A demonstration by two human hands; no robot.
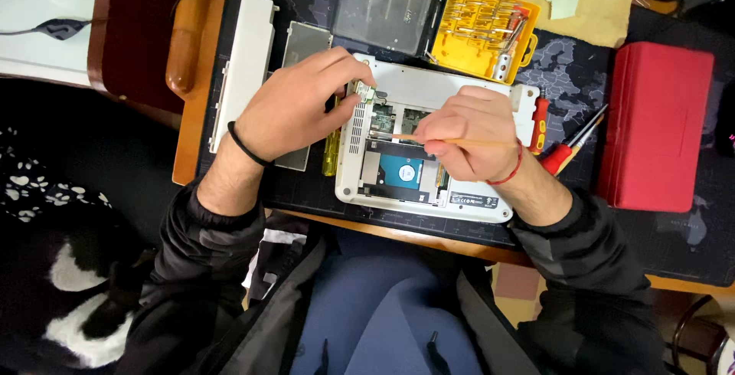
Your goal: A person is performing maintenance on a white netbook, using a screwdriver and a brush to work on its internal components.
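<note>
Right hand (468, 134) pinches thin wooden stick (490, 143) — over opened white plastic laptop (429, 88).

Parts hidden or cut off, seen from above

The left hand (295, 107) covers the open laptop's (429, 88) top-left corner; the thin stick's (482, 143) tip vanishes under the right hand (467, 134); the red case (656, 126) hides its contents.

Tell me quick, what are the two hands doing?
Left hand: closed, pinching a small part on the opened laptop.
Right hand: closed, holding a thin stick.

Even overhead light, sharp centre, dim left edge.
</note>
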